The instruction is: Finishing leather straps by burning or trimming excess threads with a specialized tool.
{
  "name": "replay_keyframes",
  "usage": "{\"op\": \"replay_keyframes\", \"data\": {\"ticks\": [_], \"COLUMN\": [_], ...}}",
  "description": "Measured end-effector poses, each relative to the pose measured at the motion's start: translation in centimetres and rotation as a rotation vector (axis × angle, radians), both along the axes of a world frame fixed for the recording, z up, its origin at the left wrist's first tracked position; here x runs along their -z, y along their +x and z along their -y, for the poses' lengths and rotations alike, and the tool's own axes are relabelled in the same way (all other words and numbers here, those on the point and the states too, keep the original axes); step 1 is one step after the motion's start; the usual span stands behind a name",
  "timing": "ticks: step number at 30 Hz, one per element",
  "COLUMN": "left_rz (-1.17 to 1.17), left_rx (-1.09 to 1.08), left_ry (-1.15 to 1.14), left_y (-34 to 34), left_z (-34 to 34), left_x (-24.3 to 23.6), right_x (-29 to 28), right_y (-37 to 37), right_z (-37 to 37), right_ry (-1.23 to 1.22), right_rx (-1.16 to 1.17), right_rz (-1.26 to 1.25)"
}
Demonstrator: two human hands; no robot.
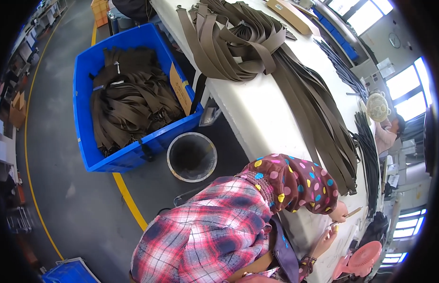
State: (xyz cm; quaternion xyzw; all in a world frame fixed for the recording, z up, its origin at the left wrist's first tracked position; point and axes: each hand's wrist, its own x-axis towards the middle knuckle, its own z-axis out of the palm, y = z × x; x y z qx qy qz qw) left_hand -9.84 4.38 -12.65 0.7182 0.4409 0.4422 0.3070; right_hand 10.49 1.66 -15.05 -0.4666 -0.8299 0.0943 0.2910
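Observation:
My left hand (340,212), at the end of a brown polka-dot sleeve (299,184), is closed on a slim, tan, stick-like piece (353,212) that pokes out past the fingers; its exact kind is too small to tell. Just below, my right hand (325,242) has its fingers bent together near a small yellow spot at the fingertips. What they pinch, if anything, I cannot make out. Both hands are over the white table (271,118). Close to my left hand end long, flat, brown straps (318,122), which run up the table to a looped heap of straps (243,42).
Left of the table, a blue bin (82,118) holds bundled brown straps, and a round waste bin (191,157) stands beside it. A pink fan (363,259), dark cords (368,160) and a cream fan (377,106) line the far side. A person (387,134) sits beyond.

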Motion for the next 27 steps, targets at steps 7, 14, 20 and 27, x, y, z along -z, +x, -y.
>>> {"op": "replay_keyframes", "data": {"ticks": [7,14,20,27], "left_rz": [0.033,0.047,0.066,0.028], "left_rx": [0.006,-0.086,-0.108,-0.078], "left_ry": [-0.017,0.006,-0.005,0.037], "left_y": [1.2,1.7,0.8,1.4], "left_z": [-0.8,-1.8,-2.2,-1.8], "left_x": [1.1,2.1,2.6,2.0], "right_x": [-0.3,-2.9,-9.0,-14.3], "right_y": [1.7,1.0,-3.0,-10.0], "right_z": [6.9,10.2,13.6,13.5], "right_ry": [0.093,-0.007,-0.738,-0.579], "right_rx": [-0.1,-0.302,-0.38,-0.693], "right_rz": [0.207,0.327,0.086,0.006]}}
